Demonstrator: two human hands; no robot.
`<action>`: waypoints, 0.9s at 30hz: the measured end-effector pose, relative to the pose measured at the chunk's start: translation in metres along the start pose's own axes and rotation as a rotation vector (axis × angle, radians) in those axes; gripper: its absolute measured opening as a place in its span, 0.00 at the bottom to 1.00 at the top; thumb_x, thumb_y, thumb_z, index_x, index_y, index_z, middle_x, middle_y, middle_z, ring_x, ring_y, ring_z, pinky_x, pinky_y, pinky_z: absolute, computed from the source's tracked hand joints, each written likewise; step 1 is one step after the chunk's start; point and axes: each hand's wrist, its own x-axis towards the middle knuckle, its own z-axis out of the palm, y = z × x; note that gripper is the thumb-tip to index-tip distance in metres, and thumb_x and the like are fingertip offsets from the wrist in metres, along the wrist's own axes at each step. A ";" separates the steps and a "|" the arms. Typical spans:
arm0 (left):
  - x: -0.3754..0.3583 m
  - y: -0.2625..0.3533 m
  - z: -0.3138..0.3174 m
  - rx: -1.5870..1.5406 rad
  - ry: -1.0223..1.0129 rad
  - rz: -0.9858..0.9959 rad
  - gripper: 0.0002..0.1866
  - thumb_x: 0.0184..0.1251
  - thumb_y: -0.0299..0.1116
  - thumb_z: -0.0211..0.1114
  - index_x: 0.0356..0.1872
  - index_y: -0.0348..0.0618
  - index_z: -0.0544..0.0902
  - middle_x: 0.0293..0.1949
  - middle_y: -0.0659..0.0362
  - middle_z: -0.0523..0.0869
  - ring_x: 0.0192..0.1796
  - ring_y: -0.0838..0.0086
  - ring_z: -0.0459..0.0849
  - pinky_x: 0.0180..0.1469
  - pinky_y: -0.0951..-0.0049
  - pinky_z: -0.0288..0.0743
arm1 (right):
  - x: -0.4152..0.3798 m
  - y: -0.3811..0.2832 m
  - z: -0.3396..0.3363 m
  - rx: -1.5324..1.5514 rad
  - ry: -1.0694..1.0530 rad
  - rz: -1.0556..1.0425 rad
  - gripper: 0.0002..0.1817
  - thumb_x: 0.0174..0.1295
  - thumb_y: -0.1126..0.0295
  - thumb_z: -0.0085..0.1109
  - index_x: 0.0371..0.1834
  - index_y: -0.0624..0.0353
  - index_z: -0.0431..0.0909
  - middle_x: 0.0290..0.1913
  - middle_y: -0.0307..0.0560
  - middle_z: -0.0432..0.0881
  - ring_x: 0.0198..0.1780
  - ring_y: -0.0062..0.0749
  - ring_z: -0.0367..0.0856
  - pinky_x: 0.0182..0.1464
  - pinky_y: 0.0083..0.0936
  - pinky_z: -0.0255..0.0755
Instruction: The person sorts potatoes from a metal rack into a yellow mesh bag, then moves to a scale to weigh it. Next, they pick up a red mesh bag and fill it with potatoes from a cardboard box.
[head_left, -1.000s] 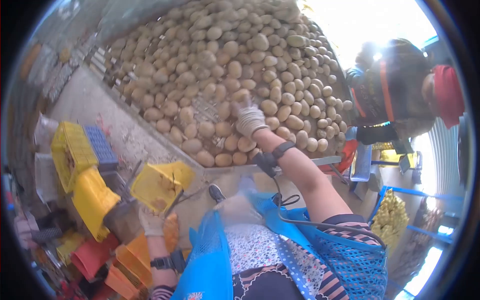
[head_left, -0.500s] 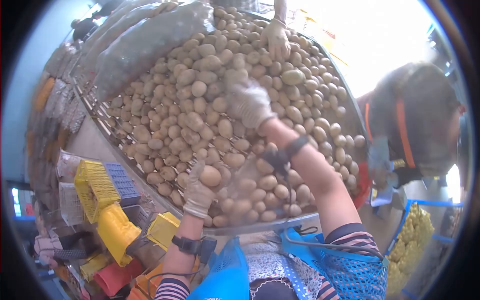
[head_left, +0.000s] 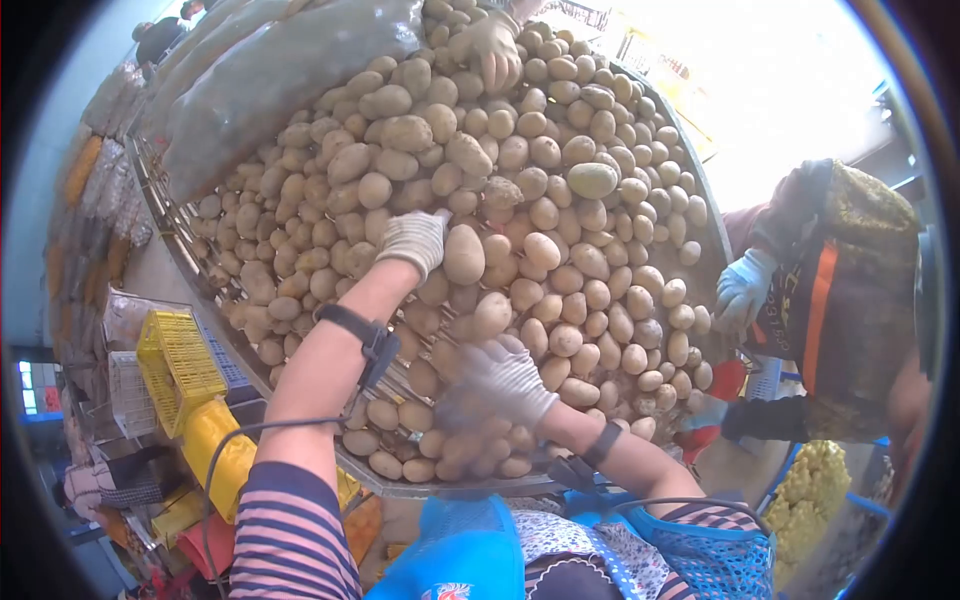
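A broad heap of potatoes (head_left: 545, 152) covers a slatted, metal-edged table (head_left: 405, 372). My left hand (head_left: 415, 243), in a pale knit glove, rests among the potatoes at mid-heap, beside a large smooth potato (head_left: 463, 256). Its fingers are turned away and hidden, so a grip cannot be made out. Nearer to me, my right hand (head_left: 510, 383), gloved alike, is low over the front of the heap. Motion smears its fingers and the potatoes around them.
Another person's gloved hand (head_left: 488, 48) touches potatoes at the far side. At the right, a co-worker's blue-gloved hand (head_left: 745, 285) is by the table rim. A large plastic sack (head_left: 290, 85) lies at the back left. Yellow crates (head_left: 180, 365) stand at the left.
My left hand has gone from the near edge up to mid-heap; the potato it had is out of it. My right hand has come back toward me. The far person's hand has shifted left.
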 end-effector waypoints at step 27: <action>-0.409 -0.102 0.118 -2.834 0.268 -0.057 0.27 0.67 0.53 0.55 0.57 0.42 0.73 0.47 0.51 0.83 0.41 0.66 0.84 0.35 0.67 0.83 | 0.081 -0.143 -0.026 2.214 -0.387 0.571 0.31 0.59 0.40 0.48 0.54 0.54 0.73 0.48 0.48 0.80 0.45 0.39 0.80 0.36 0.35 0.74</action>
